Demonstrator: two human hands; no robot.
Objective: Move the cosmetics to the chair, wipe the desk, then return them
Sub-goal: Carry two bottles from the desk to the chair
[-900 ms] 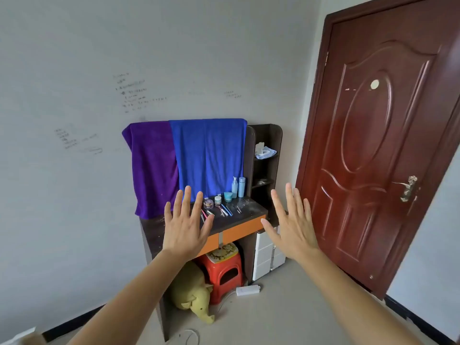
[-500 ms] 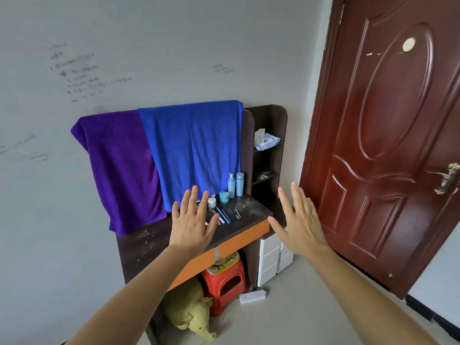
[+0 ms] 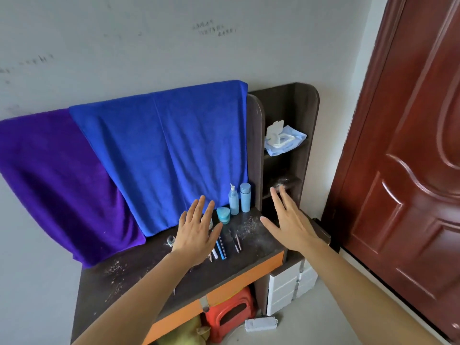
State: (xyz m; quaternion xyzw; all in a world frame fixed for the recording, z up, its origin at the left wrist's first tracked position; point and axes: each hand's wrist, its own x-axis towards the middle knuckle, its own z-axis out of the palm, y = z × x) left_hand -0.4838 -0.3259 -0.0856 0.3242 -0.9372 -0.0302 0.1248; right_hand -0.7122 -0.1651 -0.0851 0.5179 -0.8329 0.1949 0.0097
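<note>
A dark desk (image 3: 139, 277) with an orange front edge carries the cosmetics. Two light blue bottles (image 3: 239, 198) stand at its back right, with a teal jar (image 3: 223, 214) in front of them. Several pens and thin tools (image 3: 227, 244) lie in the middle, and a small clear jar (image 3: 170, 240) sits further left. My left hand (image 3: 196, 232) hovers over the pens, fingers spread, holding nothing. My right hand (image 3: 290, 221) is open above the desk's right end. White crumbs dust the desk top. A red plastic stool (image 3: 230, 312) stands under the desk.
A blue towel (image 3: 171, 150) and a purple towel (image 3: 54, 175) hang behind the desk. A side shelf holds a pack of wet wipes (image 3: 282, 141). A white drawer unit (image 3: 286, 287) stands under the shelf, a white box (image 3: 260, 323) on the floor, a red-brown door (image 3: 410, 158) at right.
The view has come much closer to the desk. Both open hands now reach over the desk top, the left one above the pens.
</note>
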